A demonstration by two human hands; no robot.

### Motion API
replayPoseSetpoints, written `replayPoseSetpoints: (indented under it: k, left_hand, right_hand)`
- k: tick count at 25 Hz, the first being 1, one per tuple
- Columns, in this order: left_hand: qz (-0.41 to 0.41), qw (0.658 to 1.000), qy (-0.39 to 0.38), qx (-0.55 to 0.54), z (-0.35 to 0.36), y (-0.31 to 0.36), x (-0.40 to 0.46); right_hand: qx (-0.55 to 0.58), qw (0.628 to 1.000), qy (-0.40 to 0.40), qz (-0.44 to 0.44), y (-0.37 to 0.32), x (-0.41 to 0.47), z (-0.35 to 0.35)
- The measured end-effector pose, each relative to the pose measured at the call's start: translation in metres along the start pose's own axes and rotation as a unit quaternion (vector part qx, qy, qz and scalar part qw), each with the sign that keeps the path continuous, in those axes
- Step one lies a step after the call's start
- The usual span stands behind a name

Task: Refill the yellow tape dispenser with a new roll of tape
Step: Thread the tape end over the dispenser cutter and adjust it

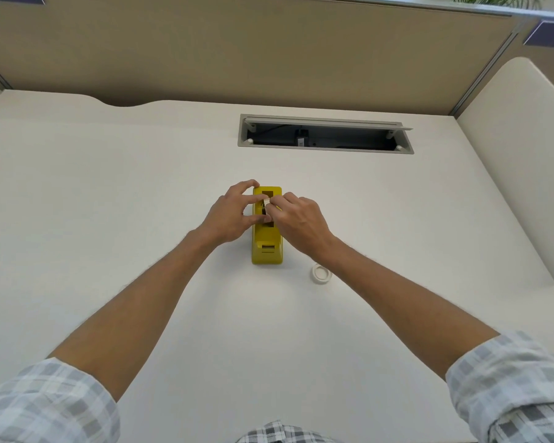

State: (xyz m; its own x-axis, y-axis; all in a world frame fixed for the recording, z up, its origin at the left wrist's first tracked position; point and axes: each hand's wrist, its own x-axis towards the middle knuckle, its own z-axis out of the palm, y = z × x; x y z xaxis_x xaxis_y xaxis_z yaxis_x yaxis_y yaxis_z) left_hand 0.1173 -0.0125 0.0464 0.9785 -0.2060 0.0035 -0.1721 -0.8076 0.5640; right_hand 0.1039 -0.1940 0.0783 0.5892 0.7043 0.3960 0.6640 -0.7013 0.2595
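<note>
The yellow tape dispenser [267, 247] stands lengthwise on the white desk [109, 193], its cutter end toward me. Both hands meet over its open middle well. My left hand [232, 212] grips the dispenser's left side, index finger curled over the far top edge. My right hand [301, 223] pinches a small whitish roll or core [266, 201] at the well; most of it is hidden by the fingers. A white tape roll [321, 272] lies flat on the desk just right of the dispenser's near end, below my right wrist.
An open cable tray slot [325, 135] is cut into the desk behind the dispenser. A beige partition wall [237, 49] closes the back. A cream chair back [525, 174] stands at the right edge.
</note>
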Motion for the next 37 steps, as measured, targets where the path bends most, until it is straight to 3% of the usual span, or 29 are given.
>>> replayPoseSetpoints:
  k: [14, 21, 32, 37]
  left_hand:
    - [-0.001, 0.999, -0.041, 0.002, -0.002, 0.001, 0.001]
    - [0.012, 1.0, -0.009, -0.008, 0.001, 0.005, -0.002]
    - [0.013, 1.0, -0.008, -0.003, 0.0, 0.006, -0.003]
    - [0.012, 1.0, -0.006, 0.002, -0.002, 0.008, -0.002]
  right_hand:
    - [0.13, 0.988, 0.01, 0.079, -0.002, -0.003, 0.009]
    - [0.184, 0.976, 0.011, 0.113, -0.002, -0.001, 0.012]
    - [0.211, 0.973, -0.006, 0.095, 0.002, 0.001, 0.014]
    - [0.206, 0.97, -0.015, 0.127, 0.001, 0.001, 0.013]
